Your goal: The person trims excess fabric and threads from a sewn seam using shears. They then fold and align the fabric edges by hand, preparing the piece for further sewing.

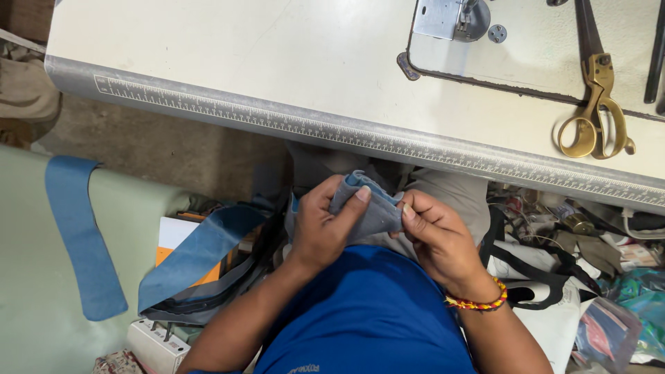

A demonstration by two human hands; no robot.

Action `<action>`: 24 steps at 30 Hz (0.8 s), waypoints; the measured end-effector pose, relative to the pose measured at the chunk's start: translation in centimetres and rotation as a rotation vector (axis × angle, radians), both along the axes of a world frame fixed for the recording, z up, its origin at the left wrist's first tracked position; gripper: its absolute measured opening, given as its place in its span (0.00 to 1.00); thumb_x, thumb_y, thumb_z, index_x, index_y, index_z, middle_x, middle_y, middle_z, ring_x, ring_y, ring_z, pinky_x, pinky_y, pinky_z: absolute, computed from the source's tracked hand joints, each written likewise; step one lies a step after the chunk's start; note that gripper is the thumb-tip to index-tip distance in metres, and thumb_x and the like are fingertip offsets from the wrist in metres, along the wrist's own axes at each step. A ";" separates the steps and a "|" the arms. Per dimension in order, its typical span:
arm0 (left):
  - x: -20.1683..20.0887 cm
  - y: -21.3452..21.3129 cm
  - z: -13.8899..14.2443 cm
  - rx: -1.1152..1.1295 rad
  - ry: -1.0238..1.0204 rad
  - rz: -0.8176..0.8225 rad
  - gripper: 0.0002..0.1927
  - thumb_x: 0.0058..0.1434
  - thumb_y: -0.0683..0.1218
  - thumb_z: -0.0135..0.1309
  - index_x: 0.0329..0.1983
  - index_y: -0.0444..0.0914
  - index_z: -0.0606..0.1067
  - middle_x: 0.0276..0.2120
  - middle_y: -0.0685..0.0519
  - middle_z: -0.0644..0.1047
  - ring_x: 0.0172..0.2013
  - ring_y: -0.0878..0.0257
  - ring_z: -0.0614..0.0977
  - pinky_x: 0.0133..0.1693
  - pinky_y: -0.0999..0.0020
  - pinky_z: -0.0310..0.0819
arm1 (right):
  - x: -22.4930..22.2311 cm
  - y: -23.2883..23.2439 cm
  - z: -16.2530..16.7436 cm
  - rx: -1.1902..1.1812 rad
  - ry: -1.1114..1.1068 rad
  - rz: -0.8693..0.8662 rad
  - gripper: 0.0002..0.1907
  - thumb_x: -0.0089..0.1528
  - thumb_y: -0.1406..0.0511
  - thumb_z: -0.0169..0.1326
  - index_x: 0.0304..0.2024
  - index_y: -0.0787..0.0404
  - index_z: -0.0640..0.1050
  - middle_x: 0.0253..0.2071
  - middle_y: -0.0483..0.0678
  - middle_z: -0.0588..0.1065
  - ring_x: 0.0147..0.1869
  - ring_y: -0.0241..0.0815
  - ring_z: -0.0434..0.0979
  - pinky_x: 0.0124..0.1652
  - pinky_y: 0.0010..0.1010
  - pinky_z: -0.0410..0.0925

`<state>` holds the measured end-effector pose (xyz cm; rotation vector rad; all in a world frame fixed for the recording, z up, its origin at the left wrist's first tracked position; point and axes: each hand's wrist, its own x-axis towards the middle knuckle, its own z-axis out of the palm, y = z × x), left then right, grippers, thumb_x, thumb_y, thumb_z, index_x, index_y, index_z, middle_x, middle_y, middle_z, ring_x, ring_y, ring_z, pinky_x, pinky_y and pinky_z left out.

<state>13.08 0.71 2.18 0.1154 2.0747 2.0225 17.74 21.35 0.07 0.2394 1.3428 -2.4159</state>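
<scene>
Cream laminate is covering the sewing table (228, 62) that is stretching across the top of your view, with a printed ruler strip (346, 131) running along its near edge. Below it to your left, a pale green surface (28, 277) is carrying a long blue denim strip (80, 239), and a second, darker denim strip (197, 253) is draping over a white and orange box (176, 239). To your right, a heap of black straps, scraps and clear plastic bags (596, 277) is lying beside your leg. Brass-handled scissors (597, 104) are resting on the machine bed, well apart from your hands.

You are holding a small folded grey-blue denim piece (370, 208) in your lap, just under the table edge. Your left hand (322, 228) is clamped on its left side, thumb pressing on top. Your right hand (436, 239), with a beaded bracelet (478, 303) at the wrist, is pinching the right edge between thumb and fingers.
</scene>
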 end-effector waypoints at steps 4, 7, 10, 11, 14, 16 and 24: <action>-0.1 0.0 0.3 0.019 0.028 -0.008 0.10 0.70 0.47 0.55 0.43 0.35 0.78 0.30 0.58 0.77 0.33 0.73 0.75 0.36 0.76 0.71 | 0.1 -0.3 -0.2 0.034 0.131 -0.040 0.10 0.74 0.65 0.51 0.44 0.68 0.74 0.41 0.45 0.71 0.47 0.35 0.71 0.50 0.26 0.65; 0.0 0.1 0.4 0.015 0.027 -0.007 0.10 0.69 0.47 0.56 0.45 0.35 0.78 0.31 0.58 0.78 0.33 0.73 0.76 0.36 0.76 0.71 | 0.2 -0.7 0.2 0.189 0.089 -0.103 0.09 0.67 0.68 0.53 0.47 0.67 0.76 0.44 0.44 0.73 0.45 0.34 0.72 0.47 0.26 0.68; 0.2 0.3 0.2 0.016 0.028 -0.007 0.10 0.69 0.46 0.57 0.45 0.34 0.78 0.32 0.57 0.79 0.34 0.73 0.77 0.37 0.76 0.72 | 0.3 -1.2 0.8 0.490 0.171 -0.129 0.13 0.60 0.73 0.61 0.47 0.67 0.76 0.42 0.45 0.73 0.43 0.34 0.69 0.42 0.25 0.65; 0.3 0.4 0.0 -0.011 0.038 0.002 0.10 0.68 0.46 0.57 0.45 0.34 0.77 0.32 0.57 0.79 0.34 0.73 0.77 0.37 0.76 0.72 | 0.3 -1.4 1.0 0.600 0.308 -0.151 0.11 0.60 0.73 0.62 0.44 0.66 0.76 0.42 0.45 0.73 0.43 0.36 0.71 0.43 0.25 0.66; 0.3 0.6 -0.6 -0.014 0.056 0.017 0.10 0.68 0.45 0.58 0.45 0.34 0.77 0.33 0.57 0.80 0.36 0.73 0.79 0.38 0.76 0.74 | 0.2 -1.9 1.7 0.843 0.645 -0.169 0.07 0.60 0.73 0.63 0.39 0.66 0.77 0.40 0.48 0.75 0.45 0.39 0.75 0.45 0.26 0.68; 0.2 0.7 -1.0 0.036 0.044 0.019 0.09 0.68 0.44 0.58 0.46 0.34 0.76 0.35 0.57 0.80 0.37 0.73 0.79 0.40 0.76 0.75 | -0.1 -1.9 2.2 0.889 0.763 -0.118 0.07 0.59 0.72 0.63 0.37 0.67 0.77 0.40 0.49 0.75 0.44 0.40 0.75 0.44 0.26 0.68; -0.3 -0.9 -0.3 0.037 0.063 -0.144 0.16 0.62 0.42 0.62 0.52 0.34 0.75 0.39 0.55 0.80 0.41 0.73 0.79 0.44 0.76 0.75 | -1.4 -0.9 4.2 0.755 0.711 -0.169 0.21 0.54 0.71 0.62 0.48 0.73 0.73 0.50 0.58 0.72 0.52 0.49 0.73 0.50 0.34 0.69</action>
